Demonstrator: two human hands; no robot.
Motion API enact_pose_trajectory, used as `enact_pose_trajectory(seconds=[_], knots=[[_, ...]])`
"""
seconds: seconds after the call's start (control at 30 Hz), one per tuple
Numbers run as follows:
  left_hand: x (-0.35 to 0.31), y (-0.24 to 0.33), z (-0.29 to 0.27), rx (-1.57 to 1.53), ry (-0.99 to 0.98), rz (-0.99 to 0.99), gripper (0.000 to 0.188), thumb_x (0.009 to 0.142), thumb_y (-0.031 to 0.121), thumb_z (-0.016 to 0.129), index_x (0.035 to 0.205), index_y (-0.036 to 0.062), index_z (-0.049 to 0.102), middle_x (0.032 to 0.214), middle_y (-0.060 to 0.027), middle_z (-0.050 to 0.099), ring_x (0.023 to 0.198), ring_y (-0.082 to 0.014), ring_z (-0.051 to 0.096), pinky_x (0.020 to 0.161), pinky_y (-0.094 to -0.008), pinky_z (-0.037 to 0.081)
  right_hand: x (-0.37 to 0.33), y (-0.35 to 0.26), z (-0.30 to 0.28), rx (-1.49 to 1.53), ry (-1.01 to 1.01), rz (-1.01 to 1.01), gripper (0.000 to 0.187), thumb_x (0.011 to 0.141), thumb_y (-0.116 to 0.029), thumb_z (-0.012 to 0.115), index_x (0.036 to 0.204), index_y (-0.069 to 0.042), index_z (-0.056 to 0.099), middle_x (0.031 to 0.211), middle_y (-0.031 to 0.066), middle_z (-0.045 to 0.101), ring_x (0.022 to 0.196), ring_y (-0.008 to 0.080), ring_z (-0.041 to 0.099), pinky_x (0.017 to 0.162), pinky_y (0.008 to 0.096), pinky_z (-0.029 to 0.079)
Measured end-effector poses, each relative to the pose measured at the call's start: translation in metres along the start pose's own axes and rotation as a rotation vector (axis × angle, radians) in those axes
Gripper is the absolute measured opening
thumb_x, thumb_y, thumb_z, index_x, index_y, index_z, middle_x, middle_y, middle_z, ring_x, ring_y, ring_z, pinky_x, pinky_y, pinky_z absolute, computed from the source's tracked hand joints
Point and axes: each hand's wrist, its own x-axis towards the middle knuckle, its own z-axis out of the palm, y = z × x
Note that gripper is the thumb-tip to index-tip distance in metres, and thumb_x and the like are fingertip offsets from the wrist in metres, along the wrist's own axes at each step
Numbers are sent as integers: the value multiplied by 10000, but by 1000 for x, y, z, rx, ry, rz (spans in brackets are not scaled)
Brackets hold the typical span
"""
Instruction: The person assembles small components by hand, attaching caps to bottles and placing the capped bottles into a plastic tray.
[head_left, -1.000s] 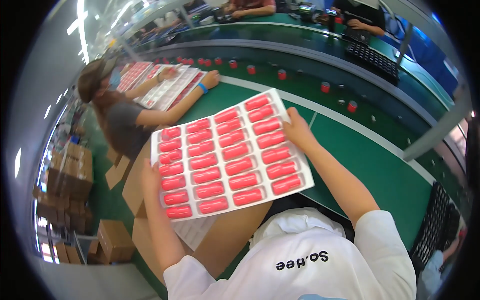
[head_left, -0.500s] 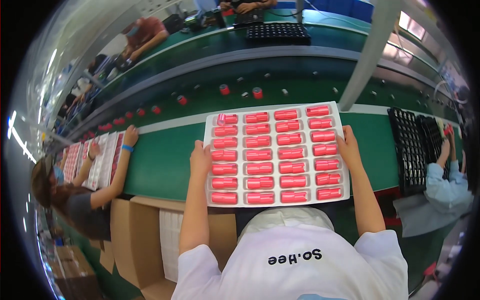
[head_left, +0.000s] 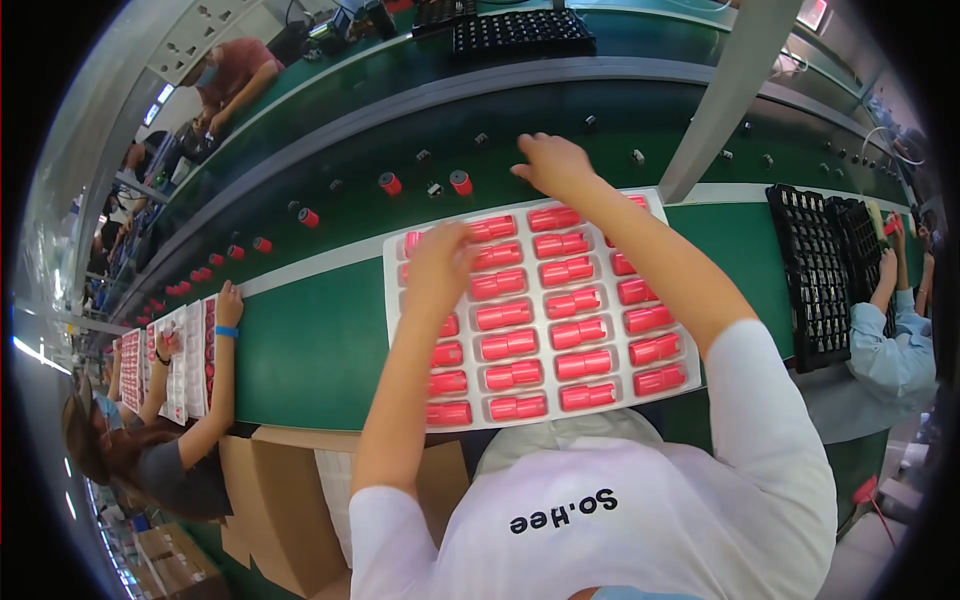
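Closest is the person's white shirt [head_left: 570, 500], with an open cardboard box [head_left: 270, 510] beside it on the left. Right in front of the shirt, the white tray [head_left: 543, 315] lies at the near side of the green table [head_left: 310, 340], its pockets filled with red cylinders [head_left: 515, 375]. The left hand [head_left: 438, 270] is over the tray's far left corner, fingers bent downward; it is blurred and hides what lies beneath, so I cannot tell whether it pinches or merely touches a cylinder. The right forearm crosses the tray's far right part, and the right hand [head_left: 553, 165] hangs beyond its far edge, thumb and fingers apart, with nothing visible between them. Farther off, the dark green belt [head_left: 640, 110] carries more red cylinders and small metal parts [head_left: 638, 157]; across it sits a black tray [head_left: 525, 33].
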Motion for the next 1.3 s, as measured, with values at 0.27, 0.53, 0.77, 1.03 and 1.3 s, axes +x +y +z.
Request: enact_pose_trajectory(seconds=[0.27,0.53,0.77,1.03,1.3], knots=[[64,16,29,187,-417,-37,280,800,84,716,1054,69,599,1091,-115,586,1083,-282,528,873,-388,482,53,8,43,-134,-498,-126,298,852,-167,667,1123,-55,615,1054,139,665,938,289,664,815,370,539],[34,48,4,-465,-204,-205,360,859,108,683,1167,47,506,1145,-125,586,1085,-248,579,902,-336,487,-53,12,-43,1287,-89,203,114,866,-70,653,926,-59,557,990,87,641,883,141,626,830,256,510],[-5,109,-10,-892,12,-204,342,873,74,671,1165,35,496,1117,-94,577,1059,-173,588,922,-274,481,-110,-48,-77,1388,218,-20,131,848,-12,645,967,-54,608,1036,98,651,963,179,642,872,286,514],[-43,117,-21,-920,199,-171,334,839,73,709,1111,19,524,1024,-81,596,920,-139,603,778,-231,509,-140,-66,-79,1112,313,-278,126,819,-13,678,936,-49,711,970,91,678,918,193,641,773,282,529],[-61,132,-27,-846,168,-143,312,821,58,727,1090,23,573,1041,-83,616,977,-165,616,872,-283,510,-170,-70,-81,1247,311,-190,132,848,-3,657,975,-30,684,1015,88,656,930,176,635,770,263,526]])
